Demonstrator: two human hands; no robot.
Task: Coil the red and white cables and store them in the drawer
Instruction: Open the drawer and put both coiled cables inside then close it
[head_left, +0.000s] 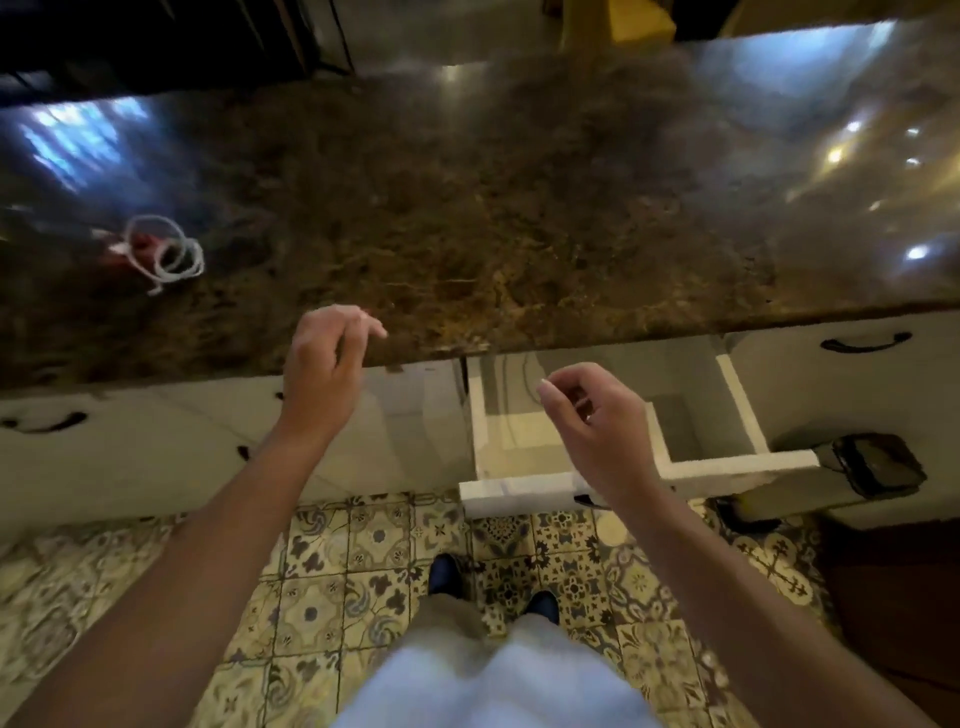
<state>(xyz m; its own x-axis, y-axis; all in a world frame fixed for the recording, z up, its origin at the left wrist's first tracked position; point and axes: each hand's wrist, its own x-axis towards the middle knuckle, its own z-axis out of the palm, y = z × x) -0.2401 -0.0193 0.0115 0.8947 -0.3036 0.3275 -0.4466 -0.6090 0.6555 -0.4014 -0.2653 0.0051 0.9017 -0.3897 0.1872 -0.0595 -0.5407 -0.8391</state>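
Note:
A white cable (171, 254) lies in loose loops on the brown stone counter (493, 223) at the far left, with a red cable (139, 243) tangled partly beneath it. My left hand (324, 364) hovers over the counter's front edge, fingers loosely curled and holding nothing, well to the right of the cables. Above the pulled-out white drawer (737, 460), my right hand (592, 415) hangs with its fingers loosely curled and nothing in it. The drawer's inside shows pale compartments; what they hold is unclear.
Shut drawers with dark handles (865, 343) flank the pulled-out one. A dark flat object (878, 465) sits at the drawer's right end. Below are patterned floor tiles (332, 571) and my feet (447, 574). The frame is blurred.

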